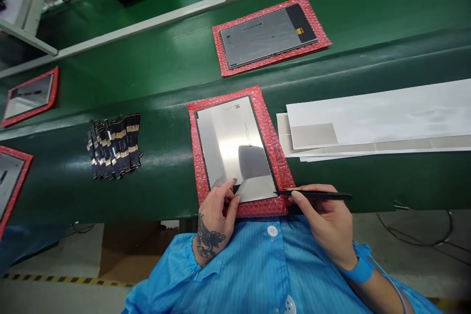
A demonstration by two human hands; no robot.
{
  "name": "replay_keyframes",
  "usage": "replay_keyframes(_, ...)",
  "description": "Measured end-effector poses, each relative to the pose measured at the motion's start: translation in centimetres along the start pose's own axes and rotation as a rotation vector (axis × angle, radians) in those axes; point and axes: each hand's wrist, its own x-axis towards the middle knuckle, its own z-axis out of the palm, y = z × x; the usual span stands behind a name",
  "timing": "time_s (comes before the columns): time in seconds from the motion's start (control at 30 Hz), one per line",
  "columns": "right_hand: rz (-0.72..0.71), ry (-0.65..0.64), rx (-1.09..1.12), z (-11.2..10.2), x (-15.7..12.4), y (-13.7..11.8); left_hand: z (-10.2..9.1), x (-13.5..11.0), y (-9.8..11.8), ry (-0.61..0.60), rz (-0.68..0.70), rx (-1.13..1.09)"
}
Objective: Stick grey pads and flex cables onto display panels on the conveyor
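A silver-backed display panel with a dark rim lies on a red bubble-wrap sleeve in front of me. At its near left corner my left hand pinches a small black and orange flex cable, mostly covered by the fingers. My right hand grips black tweezers held nearly level, pointing left. Their tips touch or hover just over the panel's near right corner; I cannot tell which.
A pile of black and gold flex cables lies to the left. White sheets are stacked at right. Another display panel rests on red bubble wrap on the green belt beyond. More wrapped panels are at far left.
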Motion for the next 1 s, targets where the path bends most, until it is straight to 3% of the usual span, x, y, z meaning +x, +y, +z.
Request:
replay_keyframes(0.27, 0.006, 0.009, -0.028, 0.0, 0.0, 0.2, 0.3, -0.1, 0.1, 0.003, 0.055, 0.001)
replay_keyframes(0.47, 0.001, 0.015, -0.038, 0.0, 0.0, 0.1, 0.7, -0.4, 0.3, 0.011, 0.009, 0.009)
replay_keyframes(0.73, -0.022, 0.027, -0.074, 0.1, -0.1, 0.1, -0.6, 0.3, -0.4, 0.035, -0.05, 0.179)
replay_keyframes(0.8, -0.023, 0.034, -0.085, 0.1, -0.1, 0.2, -1.0, 0.4, -0.2, 0.095, 0.024, 0.157)
replay_keyframes(0.87, -0.029, 0.034, -0.094, 0.0, -0.2, 0.3, -1.1, 0.3, 0.4, 0.114, 0.229, 0.113)
replay_keyframes(0.97, -0.043, 0.036, -0.101, 0.1, -0.2, 0.2, 0.1, 0.3, 1.2, -0.057, 0.657, 0.068)
replay_keyframes(1.0, -0.05, 0.038, -0.103, 0.1, -0.2, 0.2, 0.9, 0.3, 1.4, -0.125, 0.734, 0.092)
